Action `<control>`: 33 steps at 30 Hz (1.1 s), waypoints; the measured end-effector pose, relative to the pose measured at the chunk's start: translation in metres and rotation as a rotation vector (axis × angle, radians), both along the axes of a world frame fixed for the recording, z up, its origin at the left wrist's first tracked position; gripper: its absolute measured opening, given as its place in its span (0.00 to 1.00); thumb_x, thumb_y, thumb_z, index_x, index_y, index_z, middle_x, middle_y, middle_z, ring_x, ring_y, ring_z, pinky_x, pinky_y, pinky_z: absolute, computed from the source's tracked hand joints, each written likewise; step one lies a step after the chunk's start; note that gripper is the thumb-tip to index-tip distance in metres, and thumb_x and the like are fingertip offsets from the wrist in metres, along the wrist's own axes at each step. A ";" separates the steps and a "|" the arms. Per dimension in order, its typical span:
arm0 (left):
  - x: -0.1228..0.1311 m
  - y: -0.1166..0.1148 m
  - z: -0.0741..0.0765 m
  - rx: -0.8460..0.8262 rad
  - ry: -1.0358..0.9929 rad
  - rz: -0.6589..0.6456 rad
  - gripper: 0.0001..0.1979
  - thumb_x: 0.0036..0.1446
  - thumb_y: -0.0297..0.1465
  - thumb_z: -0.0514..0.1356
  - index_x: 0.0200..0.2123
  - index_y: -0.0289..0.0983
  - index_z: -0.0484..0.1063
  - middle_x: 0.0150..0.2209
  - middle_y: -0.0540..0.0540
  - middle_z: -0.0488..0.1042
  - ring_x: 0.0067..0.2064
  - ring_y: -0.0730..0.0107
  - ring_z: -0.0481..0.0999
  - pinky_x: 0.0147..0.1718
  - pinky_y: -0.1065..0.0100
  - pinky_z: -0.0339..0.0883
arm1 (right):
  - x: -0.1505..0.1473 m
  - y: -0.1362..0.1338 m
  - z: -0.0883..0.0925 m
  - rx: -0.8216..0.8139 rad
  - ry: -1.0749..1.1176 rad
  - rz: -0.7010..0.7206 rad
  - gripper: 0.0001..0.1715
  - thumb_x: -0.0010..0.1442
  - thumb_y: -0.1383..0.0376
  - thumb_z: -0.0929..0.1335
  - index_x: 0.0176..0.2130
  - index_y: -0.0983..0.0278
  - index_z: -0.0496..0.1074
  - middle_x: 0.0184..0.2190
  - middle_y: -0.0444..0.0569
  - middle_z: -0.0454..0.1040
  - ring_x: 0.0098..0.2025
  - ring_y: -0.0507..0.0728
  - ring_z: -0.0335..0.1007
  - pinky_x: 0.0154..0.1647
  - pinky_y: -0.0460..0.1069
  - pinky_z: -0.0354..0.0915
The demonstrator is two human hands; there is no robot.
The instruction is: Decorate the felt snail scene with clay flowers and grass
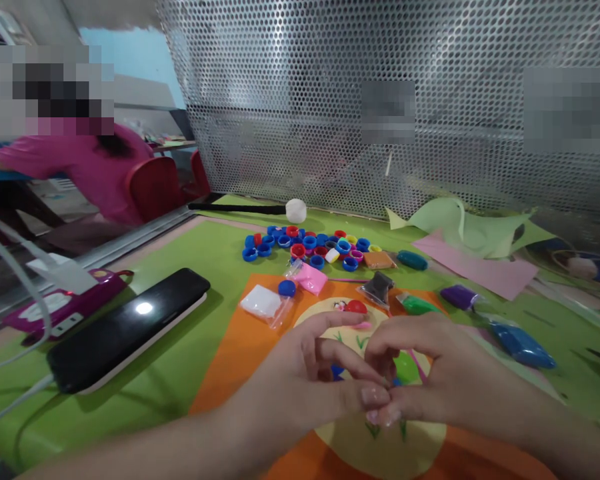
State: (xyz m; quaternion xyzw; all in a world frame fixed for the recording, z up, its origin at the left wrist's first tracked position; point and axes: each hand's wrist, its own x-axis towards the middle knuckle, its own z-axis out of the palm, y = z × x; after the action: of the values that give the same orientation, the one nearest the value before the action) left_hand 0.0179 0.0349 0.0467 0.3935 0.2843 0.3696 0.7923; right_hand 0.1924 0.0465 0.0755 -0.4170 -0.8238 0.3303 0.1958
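My left hand [305, 377] and my right hand [443, 377] meet at the fingertips, thumbs and fingers pinched together. Whatever lies between them is too small and hidden to name. Below is a pale yellow rounded paper [380, 457] on an orange sheet [230, 360]. It bears green marks, a red domed piece [356, 307] and a bright green round piece [407, 367], partly covered by my hands. Just beyond are a white clay packet [261, 301], a blue cap [287, 288], a pink packet [312, 278] and a dark packet [377, 289].
Many coloured bottle caps [297, 251] lie behind. Green [416, 305], purple [459, 297] and blue packets [523, 343] sit right, near pink paper [480, 263]. A black device [130, 327] and purple power strip [70, 307] stand left. A perforated metal panel [290, 133] rises behind; a person in pink [85, 160] sits far left.
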 end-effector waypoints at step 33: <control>-0.001 -0.001 -0.002 -0.101 -0.151 0.024 0.20 0.48 0.22 0.64 0.44 0.38 0.66 0.22 0.57 0.77 0.25 0.80 0.75 0.31 0.78 0.65 | 0.004 -0.008 -0.004 0.077 0.215 -0.029 0.27 0.54 0.43 0.61 0.23 0.62 0.69 0.17 0.43 0.69 0.20 0.49 0.65 0.20 0.43 0.60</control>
State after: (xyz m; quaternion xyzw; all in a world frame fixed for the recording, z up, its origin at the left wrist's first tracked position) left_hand 0.0173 0.0337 0.0447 0.3205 0.2468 0.3927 0.8259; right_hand 0.1968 0.0385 0.0717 -0.3832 -0.8040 0.3383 0.3039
